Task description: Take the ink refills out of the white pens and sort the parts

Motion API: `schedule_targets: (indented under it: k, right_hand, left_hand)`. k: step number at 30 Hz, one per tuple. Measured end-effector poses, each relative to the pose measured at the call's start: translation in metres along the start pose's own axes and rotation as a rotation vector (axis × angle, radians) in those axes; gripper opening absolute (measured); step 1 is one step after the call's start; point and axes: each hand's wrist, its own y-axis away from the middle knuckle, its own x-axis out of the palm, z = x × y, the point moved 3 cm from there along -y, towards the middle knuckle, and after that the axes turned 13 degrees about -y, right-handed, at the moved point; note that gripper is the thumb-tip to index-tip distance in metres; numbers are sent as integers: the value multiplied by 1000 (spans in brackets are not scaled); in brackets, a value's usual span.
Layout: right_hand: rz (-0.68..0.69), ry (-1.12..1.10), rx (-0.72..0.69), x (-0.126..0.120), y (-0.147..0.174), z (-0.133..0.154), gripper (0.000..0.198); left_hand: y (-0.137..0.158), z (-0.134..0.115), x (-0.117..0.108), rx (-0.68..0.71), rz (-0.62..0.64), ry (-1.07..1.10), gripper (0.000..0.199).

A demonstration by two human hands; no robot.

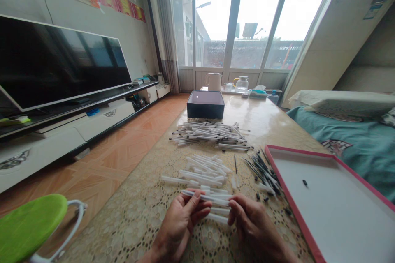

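My left hand (185,218) is closed round a white pen barrel (212,199), with the thumb on top. At the barrel's right end the fingers of my right hand (253,218) are pinched together; any small part between them is hidden. Several loose white barrels (203,170) lie just beyond my hands, and a few more are under them. To the right is a bunch of dark pen refills (262,168), with small black plugs (258,196) scattered near it. Farther off lies a heap of pens (210,131) with dark ends.
A dark open box (205,104) stands behind the heap. At right lies a red-edged white tray or lid (336,205) with a black plug in it. A kettle (213,81) and glass jug (241,84) stand at the far end. A green stool (33,226) is at left.
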Motion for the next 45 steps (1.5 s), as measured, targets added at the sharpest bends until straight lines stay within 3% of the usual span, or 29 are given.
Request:
schedule_targets:
  k: [2,9,16,23,27,31,41,45]
  right_hand:
    - [-12,-5,-2,0,0,-1,48]
    - [21,-373,143,5,3,-5,20]
    - [23,-275,109,1,1,-10,23]
    - [-52,104,-86,-25,-2,7,23]
    - [-69,-69,-9,-33,-4,8,22]
    - [-44,-245,85,-22,-3,6,23]
    - [10,-222,74,-9,-2,4,19]
    - [-12,-113,63,-28,-4,5,19]
  left_hand:
    - [0,0,0,-2,-1,0,10]
    - [2,1,-1,-5,2,-10,7]
    - [2,-1,-1,-7,-10,-6,3]
    - [2,-7,-4,25,-68,19,4]
    - [0,-9,-7,69,-94,12,6]
    - [0,-9,-5,80,-45,-6,4]
    - [2,-7,1,54,62,-60,11]
    - [-2,-12,-7,129,-62,-54,16]
